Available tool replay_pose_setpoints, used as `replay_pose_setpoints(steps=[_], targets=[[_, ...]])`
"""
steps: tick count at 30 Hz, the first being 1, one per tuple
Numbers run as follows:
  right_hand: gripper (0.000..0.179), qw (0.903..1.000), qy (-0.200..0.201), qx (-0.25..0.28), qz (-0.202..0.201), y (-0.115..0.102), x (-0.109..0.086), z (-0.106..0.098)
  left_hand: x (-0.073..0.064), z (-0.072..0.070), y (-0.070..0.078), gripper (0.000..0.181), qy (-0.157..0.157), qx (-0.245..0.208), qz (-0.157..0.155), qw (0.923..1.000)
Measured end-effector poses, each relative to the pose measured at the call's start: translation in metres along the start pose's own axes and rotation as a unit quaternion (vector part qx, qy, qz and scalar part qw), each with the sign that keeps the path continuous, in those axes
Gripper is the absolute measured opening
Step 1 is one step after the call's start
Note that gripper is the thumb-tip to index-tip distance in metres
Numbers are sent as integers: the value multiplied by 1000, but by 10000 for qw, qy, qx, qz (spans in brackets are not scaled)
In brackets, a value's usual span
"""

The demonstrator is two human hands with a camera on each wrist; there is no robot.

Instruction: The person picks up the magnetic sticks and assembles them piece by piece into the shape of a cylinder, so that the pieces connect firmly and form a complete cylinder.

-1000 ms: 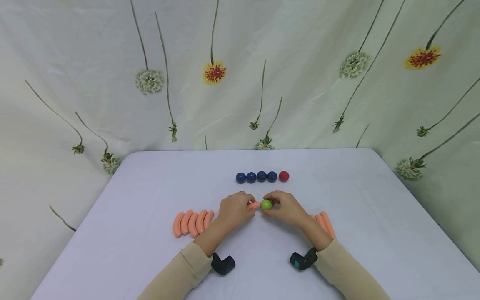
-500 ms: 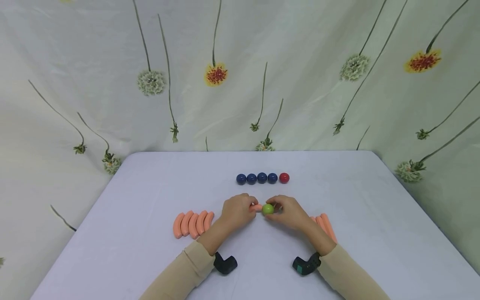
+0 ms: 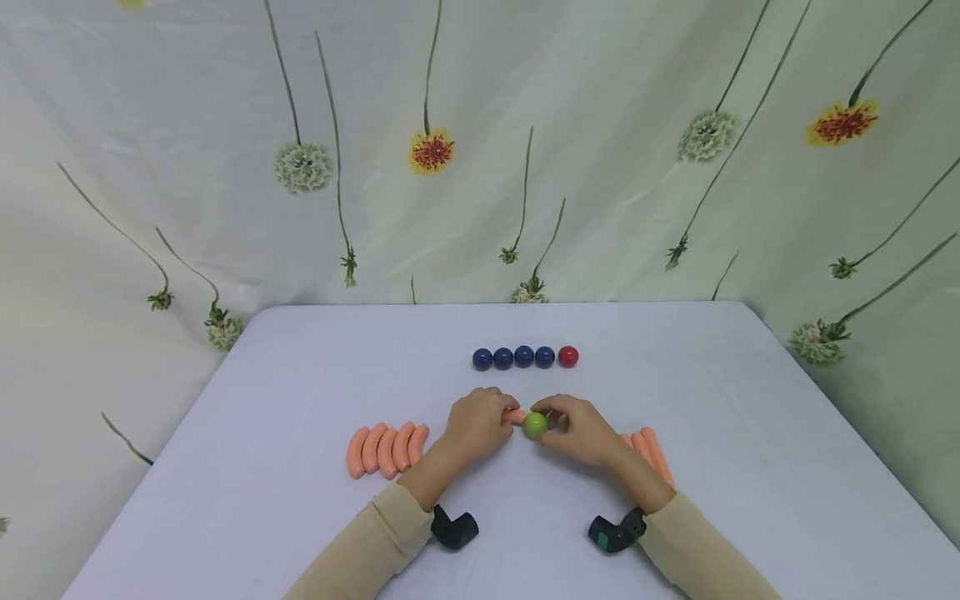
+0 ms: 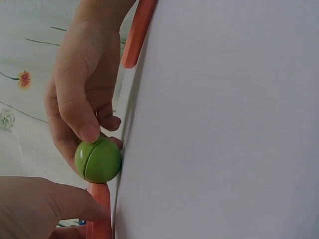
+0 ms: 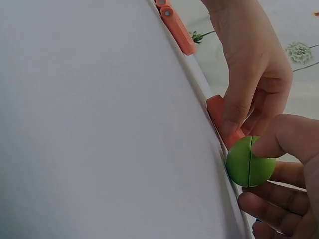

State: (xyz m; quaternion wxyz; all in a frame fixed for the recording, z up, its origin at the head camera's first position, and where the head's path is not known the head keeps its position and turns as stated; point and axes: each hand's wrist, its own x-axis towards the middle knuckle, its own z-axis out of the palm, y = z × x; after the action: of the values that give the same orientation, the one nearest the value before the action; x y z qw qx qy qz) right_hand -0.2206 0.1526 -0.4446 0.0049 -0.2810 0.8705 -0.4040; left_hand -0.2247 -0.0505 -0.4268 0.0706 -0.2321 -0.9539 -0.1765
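In the head view my left hand (image 3: 480,421) pinches a short orange stick (image 3: 515,417) between thumb and fingers. My right hand (image 3: 581,427) holds a green ball (image 3: 535,425) by thumb and fingertips. In the left wrist view a groove runs round the ball (image 4: 97,160), and its underside meets the end of the stick (image 4: 98,214). The right wrist view also has this stick (image 5: 216,107) against the ball (image 5: 249,162), close to the tabletop. My left fingers cover part of the stick.
Behind the hands, several blue balls (image 3: 524,357) and a red ball (image 3: 567,357) form a row. Several curved orange pieces (image 3: 386,452) lie at the left. Straight orange sticks (image 3: 655,457) lie at the right, partly behind my right forearm. A patterned cloth (image 3: 480,167) hangs behind the white table (image 3: 300,367).
Both hands have shifted slightly toward me, with the ball and stick still together between them. The rows of balls and orange pieces stay in place.
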Motion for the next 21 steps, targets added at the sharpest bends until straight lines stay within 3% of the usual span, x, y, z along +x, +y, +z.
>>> replay_pose_setpoints(steps=[11,21], targets=[[33,9998,127,139,-100,1,-3,3,4,5,4,23,364,-19,193,9991],[26,9995,280,98,113,-2,-5,4,7,8,7,23,613,134,290,9976]])
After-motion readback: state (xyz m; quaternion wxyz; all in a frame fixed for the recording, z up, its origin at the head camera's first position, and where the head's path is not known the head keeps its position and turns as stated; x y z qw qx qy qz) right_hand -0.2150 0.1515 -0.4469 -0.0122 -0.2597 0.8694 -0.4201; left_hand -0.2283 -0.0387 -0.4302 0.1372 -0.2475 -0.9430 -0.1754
